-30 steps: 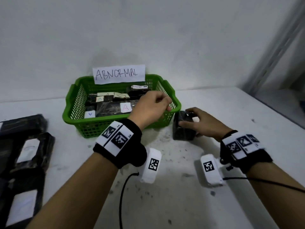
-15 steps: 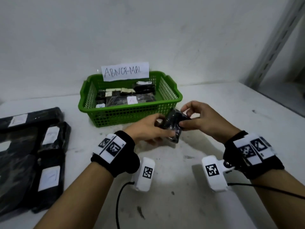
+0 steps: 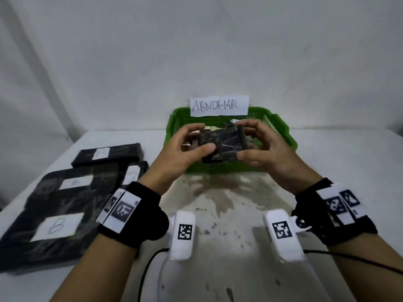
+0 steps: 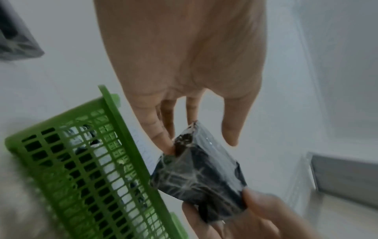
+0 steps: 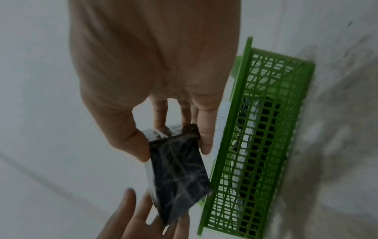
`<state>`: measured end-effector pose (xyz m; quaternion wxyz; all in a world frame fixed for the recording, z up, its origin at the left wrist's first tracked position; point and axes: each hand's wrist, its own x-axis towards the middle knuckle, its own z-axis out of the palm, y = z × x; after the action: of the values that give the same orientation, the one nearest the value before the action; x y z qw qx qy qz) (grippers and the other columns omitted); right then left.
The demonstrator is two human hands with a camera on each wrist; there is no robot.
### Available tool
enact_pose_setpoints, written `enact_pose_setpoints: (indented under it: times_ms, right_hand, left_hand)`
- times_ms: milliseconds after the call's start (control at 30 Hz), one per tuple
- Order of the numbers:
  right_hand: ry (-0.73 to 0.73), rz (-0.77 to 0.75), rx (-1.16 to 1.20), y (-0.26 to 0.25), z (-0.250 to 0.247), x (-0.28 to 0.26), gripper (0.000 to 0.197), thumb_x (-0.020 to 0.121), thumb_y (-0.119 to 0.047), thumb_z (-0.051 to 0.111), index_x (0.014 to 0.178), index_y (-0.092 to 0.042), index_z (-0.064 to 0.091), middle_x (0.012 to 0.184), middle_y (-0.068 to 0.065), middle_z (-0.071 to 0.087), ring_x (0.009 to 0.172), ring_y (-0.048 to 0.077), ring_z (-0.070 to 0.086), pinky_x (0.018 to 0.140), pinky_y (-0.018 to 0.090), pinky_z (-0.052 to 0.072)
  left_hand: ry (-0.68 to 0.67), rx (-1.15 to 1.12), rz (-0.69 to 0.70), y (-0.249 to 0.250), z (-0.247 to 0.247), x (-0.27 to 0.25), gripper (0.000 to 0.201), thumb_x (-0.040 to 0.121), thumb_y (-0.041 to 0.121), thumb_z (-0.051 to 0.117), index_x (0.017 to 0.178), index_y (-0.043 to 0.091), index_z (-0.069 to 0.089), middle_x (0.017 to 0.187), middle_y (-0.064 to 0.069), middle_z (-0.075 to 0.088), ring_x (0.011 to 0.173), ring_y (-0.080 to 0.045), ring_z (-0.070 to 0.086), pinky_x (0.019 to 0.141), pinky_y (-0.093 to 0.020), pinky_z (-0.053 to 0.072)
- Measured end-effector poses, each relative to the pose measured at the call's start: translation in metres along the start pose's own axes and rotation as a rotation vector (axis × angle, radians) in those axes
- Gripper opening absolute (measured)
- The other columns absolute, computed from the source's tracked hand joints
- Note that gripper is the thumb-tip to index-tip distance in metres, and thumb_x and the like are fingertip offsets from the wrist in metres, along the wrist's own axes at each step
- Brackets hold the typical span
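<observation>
Table (image 3: pixel 229 216), L hand (image 3: pixel 180 154), R hand (image 3: pixel 269 154) grip pkg (image 3: pixel 225 142), basket (image 3: pixel 281 130) behind, boxes (image 3: pixel 72 203) left

Over the green basket (image 3: pixel 283 136), left hand (image 3: pixel 183 149) and right hand (image 3: pixel 268 149) face each other, fingers curled, pinching opposite ends of the wrapped black packet (image 3: pixel 222 144).

Your 12 o'clock: white paper sign (image 3: pixel 219 105) on green plastic mesh basket (image 3: pixel 281 131), "ABNORMAL". Your 8 o'clock: white label (image 3: pixel 57 226) on black film-wrapped pack (image 3: pixel 28 251), "B".
</observation>
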<state>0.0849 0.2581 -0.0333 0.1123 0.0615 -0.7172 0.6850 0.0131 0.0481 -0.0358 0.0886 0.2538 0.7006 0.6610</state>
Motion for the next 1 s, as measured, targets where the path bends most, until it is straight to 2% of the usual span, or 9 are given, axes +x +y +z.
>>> enact_pose_setpoints:
  times_ms: [100, 233, 400, 467, 533, 700, 833, 900, 1000]
  right_hand:
    - [-0.024, -0.105, 0.009, 0.006, 0.011, 0.019, 0.076, 0.068, 0.005, 0.072, 0.135, -0.022, 0.048, 0.139, 0.005, 0.055, 0.126, 0.015, 0.061, 0.096, 0.028, 0.054]
    - [-0.044, -0.251, -0.351, 0.004, 0.02, 0.036, 0.081, 0.08, 0.009, 0.07, 0.149, -0.023, 0.041, 0.147, -0.008, 0.051, 0.138, 0.003, 0.047, 0.111, 0.03, 0.044]
    - [-0.013, -0.236, -0.338, 0.002, 0.029, 0.05, 0.069, 0.083, -0.036, 0.077, 0.144, -0.038, 0.043, 0.161, -0.017, 0.027, 0.149, 0.01, 0.034, 0.119, 0.044, 0.038]
    - [0.042, -0.226, -0.238, 0.003, 0.032, 0.057, 0.052, 0.088, -0.033, 0.073, 0.133, -0.032, 0.048, 0.152, -0.012, 0.04, 0.14, 0.017, 0.048, 0.113, 0.048, 0.045]
    - [0.062, -0.255, -0.056, 0.005, 0.032, 0.063, 0.041, 0.09, -0.01, 0.07, 0.124, -0.019, 0.048, 0.137, -0.005, 0.055, 0.122, 0.022, 0.063, 0.1, 0.049, 0.056]
    - [-0.048, -0.263, 0.105, 0.015, 0.028, 0.077, 0.046, 0.083, 0.003, 0.066, 0.121, -0.012, 0.044, 0.146, 0.01, 0.052, 0.129, 0.025, 0.059, 0.099, 0.046, 0.055]
    - [-0.061, -0.116, 0.084, 0.02, 0.027, 0.076, 0.048, 0.089, -0.004, 0.069, 0.13, -0.013, 0.046, 0.133, 0.006, 0.063, 0.114, 0.026, 0.068, 0.087, 0.042, 0.061]
    - [-0.029, -0.066, 0.105, 0.018, 0.028, 0.075, 0.044, 0.094, -0.004, 0.064, 0.133, -0.013, 0.046, 0.124, 0.006, 0.067, 0.104, 0.027, 0.072, 0.075, 0.038, 0.062]
    - [-0.005, -0.043, 0.133, 0.016, 0.027, 0.074, 0.04, 0.096, -0.004, 0.061, 0.133, -0.013, 0.047, 0.115, 0.0, 0.069, 0.098, 0.02, 0.073, 0.074, 0.036, 0.062]
  left_hand:
    - [0.058, -0.048, -0.062, 0.001, -0.009, 0.013, 0.05, 0.078, 0.032, 0.073, 0.123, 0.016, 0.06, 0.12, -0.012, 0.065, 0.107, -0.023, 0.067, 0.083, -0.032, 0.058]
    - [0.098, -0.164, -0.032, 0.008, -0.01, 0.028, 0.041, 0.081, 0.027, 0.07, 0.12, 0.016, 0.062, 0.107, 0.004, 0.068, 0.097, -0.01, 0.069, 0.084, -0.035, 0.059]
    - [0.224, -0.16, 0.12, 0.001, -0.014, 0.04, 0.047, 0.083, -0.005, 0.07, 0.12, 0.021, 0.06, 0.109, 0.008, 0.065, 0.095, -0.014, 0.07, 0.077, -0.028, 0.058]
    - [0.225, -0.157, 0.166, 0.001, -0.016, 0.044, 0.047, 0.083, -0.006, 0.069, 0.121, 0.022, 0.06, 0.11, 0.008, 0.065, 0.099, -0.017, 0.068, 0.078, -0.027, 0.057]
    - [0.25, -0.19, 0.183, 0.005, -0.017, 0.047, 0.037, 0.09, 0.003, 0.066, 0.122, 0.021, 0.06, 0.108, 0.004, 0.064, 0.096, -0.01, 0.067, 0.077, -0.024, 0.055]
    - [0.162, -0.122, 0.01, 0.012, -0.013, 0.053, 0.034, 0.097, 0.041, 0.053, 0.12, 0.017, 0.063, 0.11, 0.001, 0.072, 0.094, -0.014, 0.072, 0.073, -0.03, 0.059]
    - [0.169, -0.126, -0.065, 0.004, -0.014, 0.048, 0.032, 0.094, 0.045, 0.055, 0.109, 0.017, 0.062, 0.093, 0.001, 0.07, 0.076, -0.015, 0.068, 0.058, -0.027, 0.054]
    - [0.14, -0.072, -0.076, 0.001, -0.016, 0.048, 0.034, 0.092, 0.04, 0.061, 0.114, 0.014, 0.061, 0.097, 0.001, 0.069, 0.083, -0.015, 0.068, 0.06, -0.026, 0.054]
    - [0.061, 0.01, -0.034, 0.0, -0.019, 0.047, 0.042, 0.088, 0.03, 0.068, 0.127, 0.02, 0.055, 0.109, 0.005, 0.069, 0.091, -0.009, 0.07, 0.068, -0.025, 0.056]
